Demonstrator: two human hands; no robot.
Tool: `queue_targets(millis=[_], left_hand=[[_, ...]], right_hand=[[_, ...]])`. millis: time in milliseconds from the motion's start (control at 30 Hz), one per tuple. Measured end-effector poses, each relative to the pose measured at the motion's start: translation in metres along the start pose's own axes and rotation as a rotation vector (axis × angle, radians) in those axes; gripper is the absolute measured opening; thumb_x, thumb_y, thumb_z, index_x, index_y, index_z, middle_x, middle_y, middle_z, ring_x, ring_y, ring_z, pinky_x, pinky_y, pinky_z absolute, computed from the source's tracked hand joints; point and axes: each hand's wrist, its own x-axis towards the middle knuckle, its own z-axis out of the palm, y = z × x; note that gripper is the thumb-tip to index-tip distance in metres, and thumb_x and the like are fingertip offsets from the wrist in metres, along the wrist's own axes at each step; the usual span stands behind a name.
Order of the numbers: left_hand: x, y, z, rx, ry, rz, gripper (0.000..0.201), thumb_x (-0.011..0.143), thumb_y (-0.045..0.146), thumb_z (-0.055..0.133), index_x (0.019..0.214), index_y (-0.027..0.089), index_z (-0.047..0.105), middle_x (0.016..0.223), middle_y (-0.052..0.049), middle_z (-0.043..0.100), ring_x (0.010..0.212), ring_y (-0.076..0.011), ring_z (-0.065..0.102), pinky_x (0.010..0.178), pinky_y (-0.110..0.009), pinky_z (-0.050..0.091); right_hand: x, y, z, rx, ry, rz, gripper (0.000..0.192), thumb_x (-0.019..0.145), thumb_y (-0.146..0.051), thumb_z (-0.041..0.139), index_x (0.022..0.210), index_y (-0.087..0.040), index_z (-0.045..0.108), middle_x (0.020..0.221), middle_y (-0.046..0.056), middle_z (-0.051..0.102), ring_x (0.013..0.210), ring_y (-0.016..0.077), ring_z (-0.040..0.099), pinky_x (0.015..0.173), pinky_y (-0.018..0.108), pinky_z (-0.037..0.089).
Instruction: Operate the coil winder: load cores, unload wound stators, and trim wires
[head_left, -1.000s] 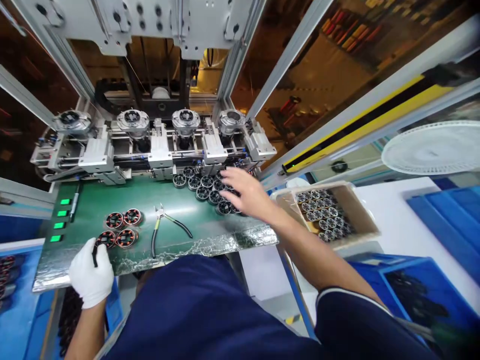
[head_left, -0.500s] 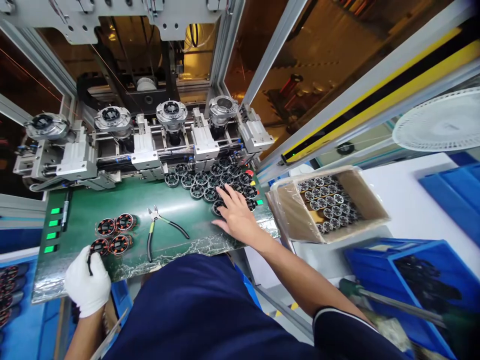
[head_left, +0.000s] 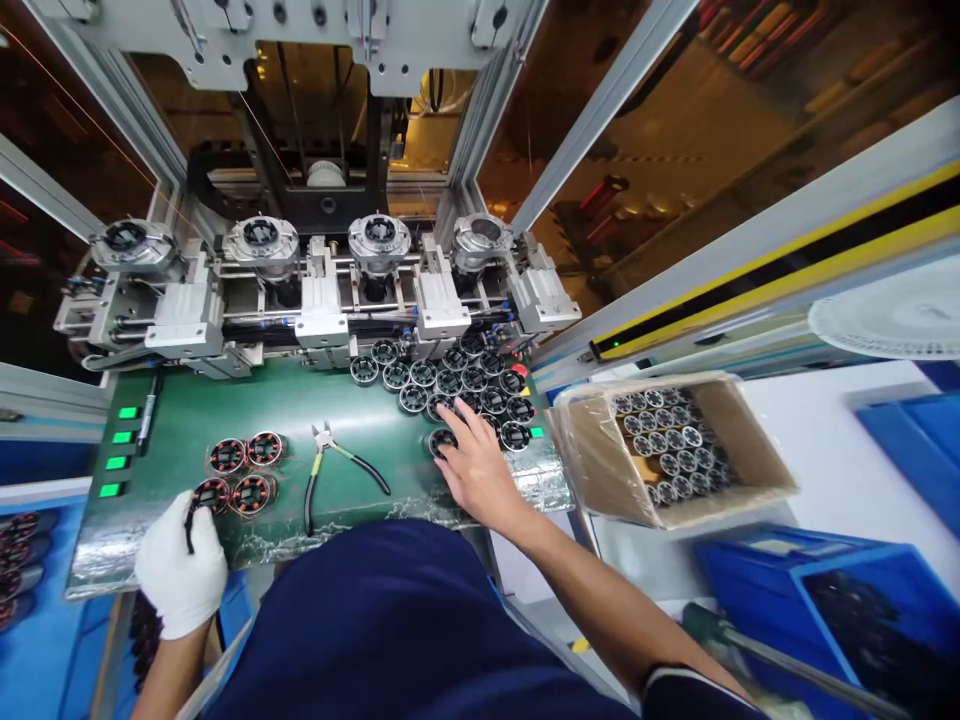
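I see my right hand (head_left: 474,470) bare and flat on the green surface (head_left: 352,410), fingers (head_left: 459,425) spread wide and holding nothing; the fingertips lie on the near edge of the cluster of dark stator cores (head_left: 457,380), and one core (head_left: 442,441) sits just under the thumb side. My left hand (head_left: 180,565), in a white glove, rests at the near left edge of the surface, its grip narrow around a thin dark tool (head_left: 189,520) whose tip points toward four copper-wound stators (head_left: 240,470) just beyond it.

To the right, apart from the surface, a cardboard box (head_left: 750,450) lined with clear plastic stands open; rows of unwound cores (head_left: 667,440) fill its far half, and the near half shows bare liner. A blue bin (head_left: 795,590) lies nearer me on the right with dark parts inside, too dim to tell. At far left a blue tray (head_left: 30,600) holds more wound stators (head_left: 22,550), partly cut off by the frame.

The near edge of the surface is wrapped in crinkled foil (head_left: 337,515); side cutters (head_left: 330,462) lie between the two hands with open green around them. The far edge meets the machine's four round fixtures (head_left: 379,240); green lit buttons (head_left: 120,450) line the left edge.
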Motion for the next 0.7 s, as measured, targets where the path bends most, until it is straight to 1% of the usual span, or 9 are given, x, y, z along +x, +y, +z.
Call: queue_targets(millis=[67, 133, 233, 267, 333, 400, 500, 567, 700], left_hand=[[-0.002, -0.002, 0.000, -0.011, 0.014, 0.014, 0.046, 0.096, 0.037, 0.048, 0.124, 0.006, 0.065, 0.114, -0.021, 0.071, 0.102, -0.0316, 0.067, 0.094, -0.042, 0.050], [-0.002, -0.004, 0.001, -0.015, 0.024, 0.028, 0.044, 0.096, 0.038, 0.048, 0.123, 0.007, 0.066, 0.113, -0.020, 0.072, 0.101, -0.0315, 0.067, 0.094, -0.042, 0.050], [-0.001, -0.006, 0.000, -0.010, 0.029, 0.025, 0.044, 0.097, 0.039, 0.047, 0.122, 0.008, 0.066, 0.113, -0.020, 0.072, 0.100, -0.0320, 0.068, 0.093, -0.043, 0.051], [0.000, -0.006, 0.000, -0.006, 0.027, 0.021, 0.044, 0.097, 0.039, 0.046, 0.121, 0.009, 0.066, 0.112, -0.020, 0.072, 0.100, -0.0324, 0.068, 0.093, -0.044, 0.051], [0.001, -0.008, 0.000, 0.006, 0.019, 0.014, 0.045, 0.097, 0.042, 0.043, 0.120, 0.010, 0.066, 0.111, -0.020, 0.072, 0.098, -0.0336, 0.068, 0.091, -0.045, 0.052], [0.003, -0.010, 0.000, 0.012, 0.005, 0.014, 0.047, 0.097, 0.044, 0.041, 0.118, 0.011, 0.065, 0.110, -0.020, 0.072, 0.096, -0.0345, 0.069, 0.088, -0.047, 0.053], [0.004, -0.013, -0.001, 0.008, -0.032, 0.015, 0.048, 0.096, 0.046, 0.039, 0.117, 0.011, 0.065, 0.109, -0.020, 0.072, 0.097, -0.0361, 0.068, 0.087, -0.049, 0.053], [0.004, -0.012, -0.002, 0.004, -0.052, 0.005, 0.048, 0.096, 0.046, 0.038, 0.117, 0.012, 0.064, 0.109, -0.021, 0.072, 0.098, -0.0369, 0.068, 0.087, -0.050, 0.053], [0.003, -0.009, -0.004, -0.005, -0.056, -0.023, 0.044, 0.095, 0.044, 0.039, 0.122, 0.018, 0.062, 0.108, -0.016, 0.072, 0.099, -0.0352, 0.068, 0.088, -0.050, 0.053]], right_hand=[[0.013, 0.001, -0.024, 0.238, 0.052, -0.011, 0.012, 0.096, -0.018, 0.058, 0.092, -0.012, 0.068, 0.150, 0.018, 0.044, 0.143, 0.0361, 0.037, 0.109, 0.060, 0.044], [0.041, 0.011, -0.059, 0.414, 0.080, -0.050, 0.010, 0.096, -0.021, 0.061, 0.099, -0.017, 0.069, 0.147, 0.013, 0.049, 0.133, 0.0283, 0.052, 0.106, 0.051, 0.051], [0.106, 0.046, -0.113, 0.353, 0.217, -0.116, 0.013, 0.094, -0.021, 0.063, 0.105, -0.022, 0.071, 0.131, 0.006, 0.063, 0.119, 0.0219, 0.062, 0.105, 0.046, 0.052], [0.131, 0.063, -0.126, 0.307, 0.292, -0.117, 0.011, 0.092, -0.021, 0.065, 0.101, -0.021, 0.072, 0.127, 0.006, 0.065, 0.117, 0.0222, 0.063, 0.104, 0.046, 0.052], [0.180, 0.098, -0.143, 0.279, 0.378, -0.078, 0.006, 0.085, -0.018, 0.070, 0.091, -0.017, 0.072, 0.122, 0.008, 0.066, 0.109, 0.0228, 0.065, 0.092, 0.042, 0.057], [0.219, 0.131, -0.147, 0.235, 0.355, -0.026, 0.007, 0.077, -0.012, 0.072, 0.083, -0.014, 0.071, 0.119, 0.009, 0.067, 0.106, 0.0231, 0.066, 0.087, 0.039, 0.058], [0.251, 0.163, -0.141, 0.114, 0.192, -0.018, 0.010, 0.074, -0.008, 0.073, 0.083, -0.013, 0.073, 0.122, 0.007, 0.068, 0.112, 0.0227, 0.065, 0.101, 0.040, 0.053], [0.255, 0.174, -0.135, 0.066, 0.105, -0.041, 0.011, 0.077, -0.008, 0.072, 0.085, -0.014, 0.074, 0.124, 0.006, 0.068, 0.116, 0.0221, 0.064, 0.109, 0.041, 0.048], [0.252, 0.182, -0.131, 0.045, 0.044, -0.062, 0.012, 0.079, -0.008, 0.071, 0.088, -0.016, 0.075, 0.125, 0.003, 0.067, 0.117, 0.0224, 0.064, 0.110, 0.042, 0.048]])
